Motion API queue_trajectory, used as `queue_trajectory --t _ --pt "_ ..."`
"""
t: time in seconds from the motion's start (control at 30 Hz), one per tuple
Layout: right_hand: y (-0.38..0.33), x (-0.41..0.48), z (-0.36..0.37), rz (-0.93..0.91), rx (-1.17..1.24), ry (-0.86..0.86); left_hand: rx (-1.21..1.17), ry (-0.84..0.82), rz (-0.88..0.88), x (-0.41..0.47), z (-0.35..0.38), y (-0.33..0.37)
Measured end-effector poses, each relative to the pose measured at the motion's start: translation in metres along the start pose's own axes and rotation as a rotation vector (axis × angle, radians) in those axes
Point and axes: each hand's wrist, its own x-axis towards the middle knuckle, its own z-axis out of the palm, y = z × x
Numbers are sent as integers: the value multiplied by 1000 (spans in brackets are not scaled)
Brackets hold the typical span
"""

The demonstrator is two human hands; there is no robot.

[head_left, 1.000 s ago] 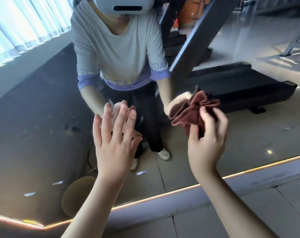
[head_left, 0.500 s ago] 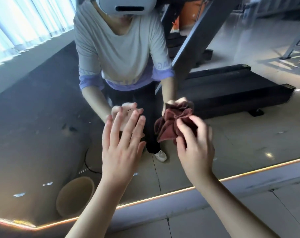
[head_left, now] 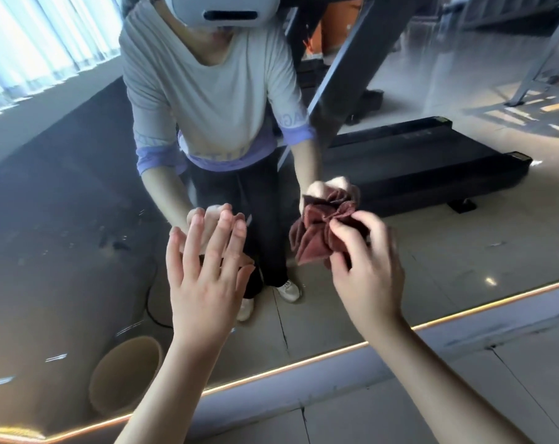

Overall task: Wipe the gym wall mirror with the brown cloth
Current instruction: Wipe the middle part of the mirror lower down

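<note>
Bunched cloth (head_left: 316, 233) held at the mirror (head_left: 464, 251) by the right hand (head_left: 368, 270)

The cloth looks light, soft and limp, so it should crumple freely and will not slip from a firm pinch. The best hold is probably a gathered wad at its middle, leaving the folds fanning out toward the glass, as here. The right hand's fingers curl round it from behind. The cloth seems to meet its own reflection (so it is likely touching the glass). The left hand (head_left: 207, 277) is open with fingers spread, holding nothing, just left of the cloth and apart from it; whether its fingertips touch the mirror I cannot tell
</note>
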Motion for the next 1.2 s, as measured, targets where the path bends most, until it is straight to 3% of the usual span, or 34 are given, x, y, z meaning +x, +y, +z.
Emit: queue_trajectory --t 0.13,0.2,0.3,0.37,0.43,0.57,0.77,0.83,0.97,1.03,1.13,1.2 --pt "15 10 -5 394 75 187 -15 3 -26 -6 5 4" --pt "5 -1 2 388 61 162 -29 -2 -10 -6 5 2" --pt "-8 -24 10 158 37 6 -31 -8 -10 -7 7 2" --pt "-1 -21 6 79 6 -10 -21 -1 -15 -8 9 4" --pt "10 -13 3 149 -10 66 -17 -6 -12 -7 10 5" --pt "13 -5 5 496 104 198 -29 -2 -32 -7 10 7" --pt "9 -18 7 -43 9 -39 -40 0 -66 -6 7 14" --pt "24 -6 -1 -13 -3 15 -75 -11 -59 -7 6 21" --pt "43 9 -13 291 83 138 -109 -34 -66 4 5 49" --pt "41 3 -10 228 92 90 -106 -24 -34 20 10 59" --pt "51 5 -13 -18 75 -11 -85 13 -14 34 18 66" --pt "65 14 -18 13 35 42 -80 25 -14 33 20 68"
